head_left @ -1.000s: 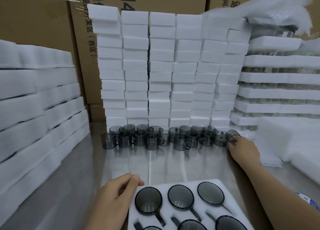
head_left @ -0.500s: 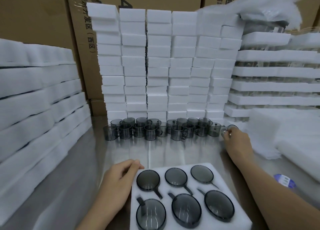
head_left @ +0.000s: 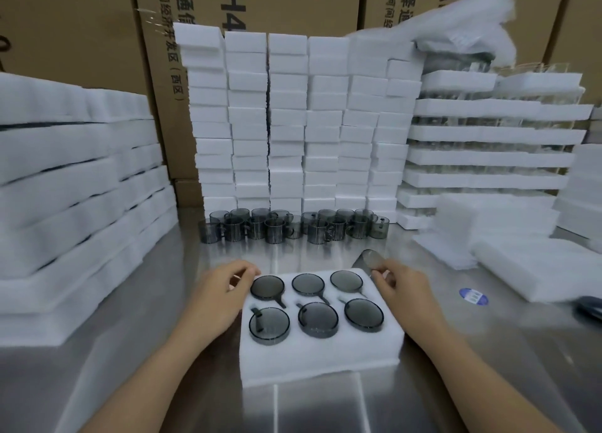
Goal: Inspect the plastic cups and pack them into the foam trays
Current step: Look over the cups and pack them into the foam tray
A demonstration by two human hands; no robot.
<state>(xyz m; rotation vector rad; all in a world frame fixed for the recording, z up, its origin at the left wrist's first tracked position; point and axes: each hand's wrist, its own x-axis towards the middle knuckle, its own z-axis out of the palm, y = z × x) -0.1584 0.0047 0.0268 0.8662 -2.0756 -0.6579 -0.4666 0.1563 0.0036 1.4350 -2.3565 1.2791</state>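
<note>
A white foam tray [head_left: 321, 357] lies on the steel table in front of me, with several smoky grey plastic cups [head_left: 317, 319] seated in its round holes, handles in the slots. My left hand [head_left: 218, 297] rests against the tray's left edge, fingers loosely curled, holding nothing. My right hand [head_left: 402, 289] sits at the tray's back right corner and grips one grey cup [head_left: 366, 260], tilted with its mouth toward me. A row of loose grey cups [head_left: 293, 226] stands farther back on the table.
Tall stacks of white foam blocks [head_left: 290, 123] rise behind the loose cups. Stacked foam trays [head_left: 65, 188] fill the left side, packed trays [head_left: 488, 152] and loose foam sheets [head_left: 527, 260] the right. A blue sticker [head_left: 473, 296] lies on the table. Cardboard boxes [head_left: 81, 25] form the backdrop.
My right hand picked a cup from the right end of the row and drew it back to the tray's corner. The view tilted down, showing the whole tray.
</note>
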